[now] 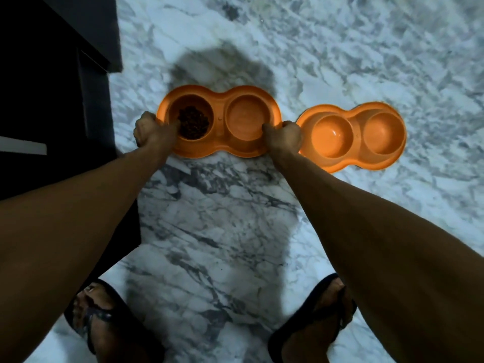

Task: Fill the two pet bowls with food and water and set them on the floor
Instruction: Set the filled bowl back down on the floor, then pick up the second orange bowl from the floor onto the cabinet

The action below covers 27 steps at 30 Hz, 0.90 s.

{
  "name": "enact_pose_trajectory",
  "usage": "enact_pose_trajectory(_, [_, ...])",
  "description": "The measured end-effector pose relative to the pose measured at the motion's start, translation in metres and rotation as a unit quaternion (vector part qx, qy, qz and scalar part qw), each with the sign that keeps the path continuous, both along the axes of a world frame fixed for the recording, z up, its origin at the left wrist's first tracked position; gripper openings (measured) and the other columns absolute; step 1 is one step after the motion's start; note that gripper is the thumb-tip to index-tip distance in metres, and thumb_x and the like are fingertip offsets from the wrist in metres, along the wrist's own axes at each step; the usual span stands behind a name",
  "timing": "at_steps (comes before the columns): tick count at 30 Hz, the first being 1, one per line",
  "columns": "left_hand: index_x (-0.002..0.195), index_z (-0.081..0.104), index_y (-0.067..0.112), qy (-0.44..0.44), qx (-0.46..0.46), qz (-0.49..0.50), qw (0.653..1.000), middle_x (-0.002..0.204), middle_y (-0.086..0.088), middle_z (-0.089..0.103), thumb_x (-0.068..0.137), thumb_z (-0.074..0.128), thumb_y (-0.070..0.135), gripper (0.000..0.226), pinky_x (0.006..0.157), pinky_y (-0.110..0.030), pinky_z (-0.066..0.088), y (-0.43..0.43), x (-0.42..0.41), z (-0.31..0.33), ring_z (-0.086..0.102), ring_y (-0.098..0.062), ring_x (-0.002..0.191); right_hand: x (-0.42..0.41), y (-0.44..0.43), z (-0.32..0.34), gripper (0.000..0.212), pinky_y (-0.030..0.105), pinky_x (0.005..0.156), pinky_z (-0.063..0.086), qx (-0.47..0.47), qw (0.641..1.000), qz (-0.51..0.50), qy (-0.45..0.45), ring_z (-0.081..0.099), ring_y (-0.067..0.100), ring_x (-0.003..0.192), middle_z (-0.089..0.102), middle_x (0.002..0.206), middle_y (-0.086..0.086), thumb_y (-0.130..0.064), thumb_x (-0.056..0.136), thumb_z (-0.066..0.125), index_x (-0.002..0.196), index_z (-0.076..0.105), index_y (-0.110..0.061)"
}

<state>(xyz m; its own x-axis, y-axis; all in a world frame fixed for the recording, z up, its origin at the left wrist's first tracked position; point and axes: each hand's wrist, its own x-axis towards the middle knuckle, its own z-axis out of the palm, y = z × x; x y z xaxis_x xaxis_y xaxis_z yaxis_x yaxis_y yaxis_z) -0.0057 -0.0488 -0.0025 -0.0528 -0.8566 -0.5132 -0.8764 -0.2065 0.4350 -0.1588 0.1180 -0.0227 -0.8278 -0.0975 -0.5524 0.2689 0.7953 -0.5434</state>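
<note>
Both hands are clamped on the held double bowl (220,119): its 9 o'clock end is gripped by the left hand (150,129), right beside the kibble (193,123), and its 3 o'clock end by the right hand (284,134). Opp. ends are prob. taken so the unit is kept level and nothing is tipped out (sensible w/ loose food aboard). The held double bowl is seen at approx. 12 o'clock in the view, on or just over the marble floor (222,205); whether it is fully rested cannot be told. The second double bowl (355,137) is set on the floor at its 3 o'clock, just beside the right hand and angled slightly.

Looks: orange plastic, peanut-shaped, two round wells per unit. Dark brown kibble is heaped in the held unit's 9 o'clock well. Its other well looks smooth, and water cannot be confirmed. A glint is shown in the second unit's 9 o'clock well, poss. water. No food is seen there. A dark cabinet (52,74) is placed at 9–10 o'clock.
</note>
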Motion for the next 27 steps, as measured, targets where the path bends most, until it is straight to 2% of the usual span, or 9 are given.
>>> enact_pose_trajectory(2, [0.133,0.05,0.004,-0.022,-0.037,0.004,0.999,0.138,-0.016,0.049,0.086,0.064,0.045,0.064,0.096,-0.041,0.046,0.01,-0.006,0.012,0.051,-0.033,0.125,-0.004,0.005,0.007,0.031,0.034,0.069,0.037,-0.007,1.0,-0.016,0.011,0.049,0.026,0.081,0.055,0.09,0.009,-0.04,0.082,0.061,0.082,0.055,-0.01])
enact_pose_trajectory(4, [0.135,0.046,0.001,-0.021,-0.073,0.014,0.997,0.142,-0.019,0.043,0.088,0.06,0.044,0.065,0.101,-0.044,0.044,0.026,-0.014,0.025,0.047,-0.035,0.128,-0.014,0.014,0.017,0.028,0.032,0.07,0.033,-0.011,0.999,-0.031,0.029,0.043,0.026,0.08,0.051,0.086,0.01,-0.04,0.084,0.057,0.08,0.053,-0.013])
enact_pose_trajectory(7, [0.124,0.051,-0.001,0.0,-0.096,0.023,0.995,0.133,-0.022,0.048,0.09,0.056,0.042,0.055,0.098,-0.041,0.043,0.062,-0.034,0.038,0.049,-0.037,0.123,-0.037,0.036,0.038,0.029,0.034,0.072,0.036,-0.003,0.998,-0.058,0.037,0.048,0.031,0.082,0.056,0.089,0.014,-0.036,0.084,0.057,0.081,0.058,-0.008])
enact_pose_trajectory(10, [0.116,0.057,-0.004,0.051,-0.096,-0.003,0.994,0.122,-0.025,0.057,0.09,0.058,0.031,0.043,0.087,-0.031,0.036,0.105,-0.065,0.049,0.055,-0.036,0.113,-0.068,0.073,0.055,0.036,0.041,0.092,0.047,0.012,0.995,-0.066,0.07,0.059,0.036,0.107,0.064,0.112,0.019,-0.035,0.087,0.056,0.103,0.069,-0.006])
enact_pose_trajectory(16, [0.106,0.061,-0.002,0.09,0.052,-0.052,0.993,0.102,-0.017,0.061,0.09,0.062,0.039,0.044,0.076,-0.035,0.039,0.197,-0.132,0.043,0.059,-0.035,0.11,-0.128,0.162,0.063,0.044,0.041,0.101,0.039,0.093,0.99,-0.076,0.079,0.045,0.04,0.127,0.046,0.135,0.02,-0.035,0.093,0.055,0.125,0.058,-0.006])
enact_pose_trajectory(19, [0.144,0.036,0.0,0.081,0.175,-0.023,0.981,0.14,-0.019,0.048,0.085,0.065,0.052,0.084,0.099,-0.04,0.046,0.227,-0.16,0.025,0.048,-0.036,0.129,-0.154,0.191,0.05,0.054,0.043,0.101,0.039,0.113,0.99,-0.078,0.026,0.041,0.041,0.129,0.037,0.141,0.019,-0.033,0.092,0.058,0.137,0.045,-0.006])
enact_pose_trajectory(21, [0.15,0.022,0.002,0.069,0.214,0.012,0.974,0.148,-0.019,0.039,0.082,0.069,0.053,0.097,0.101,-0.05,0.047,0.239,-0.174,0.014,0.047,-0.038,0.129,-0.165,0.204,0.04,0.059,0.043,0.102,0.041,0.112,0.99,-0.081,0.002,0.044,0.042,0.128,0.036,0.142,0.019,-0.031,0.09,0.061,0.139,0.041,-0.006])
enact_pose_trajectory(24, [0.145,0.027,-0.002,0.043,0.178,0.003,0.983,0.147,-0.023,0.036,0.087,0.07,0.035,0.081,0.098,-0.045,0.047,0.248,-0.183,-0.002,0.047,-0.041,0.127,-0.171,0.216,0.025,0.053,0.042,0.098,0.046,0.089,0.992,-0.083,-0.022,0.051,0.037,0.121,0.045,0.137,0.018,-0.026,0.088,0.063,0.133,0.044,-0.005])
enact_pose_trajectory(27, [0.14,0.036,-0.001,0.037,0.161,0.012,0.986,0.142,-0.022,0.042,0.086,0.066,0.022,0.066,0.086,-0.04,0.048,0.244,-0.183,-0.009,0.051,-0.04,0.122,-0.169,0.223,0.019,0.046,0.037,0.092,0.046,0.071,0.994,-0.08,-0.022,0.055,0.032,0.116,0.055,0.127,0.014,-0.023,0.087,0.065,0.126,0.05,-0.007])
